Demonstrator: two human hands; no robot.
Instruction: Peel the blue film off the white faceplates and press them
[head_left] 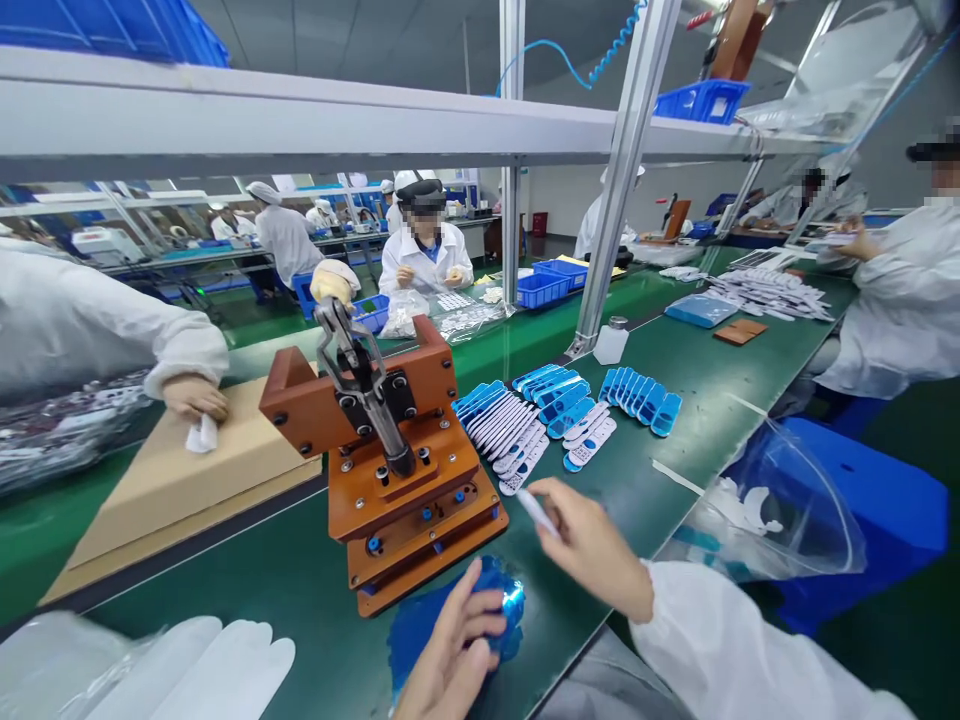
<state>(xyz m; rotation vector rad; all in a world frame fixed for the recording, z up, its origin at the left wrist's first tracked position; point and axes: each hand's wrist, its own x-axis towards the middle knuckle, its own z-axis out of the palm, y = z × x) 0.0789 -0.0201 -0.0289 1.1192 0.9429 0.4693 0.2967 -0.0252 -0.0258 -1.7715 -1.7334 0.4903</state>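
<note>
Low in the middle, my left hand (pixel 457 645) lies with its fingers stretched out over a stack of shiny blue film pieces (pixel 420 640). My right hand (pixel 592 550) pinches a thin white elongated panel (pixel 537 512), seen nearly edge-on. Just beyond it lies a fanned row of white perforated panels (pixel 517 450), some with blue film. Blue film-covered panels (pixel 559 395) are fanned out behind, and another such row (pixel 645 400) sits to the right. An orange-brown press fixture (pixel 405 480) with a metal toggle clamp (pixel 375 400) stands left of my hands.
A cardboard box (pixel 150 500) stands at left, with a co-worker's hand (pixel 195 400) on it. White rounded sheets (pixel 225 670) lie front left. A clear plastic bag (pixel 787 510) hangs beside the table's right edge. A white bottle (pixel 611 343) stands near the metal post (pixel 622 170).
</note>
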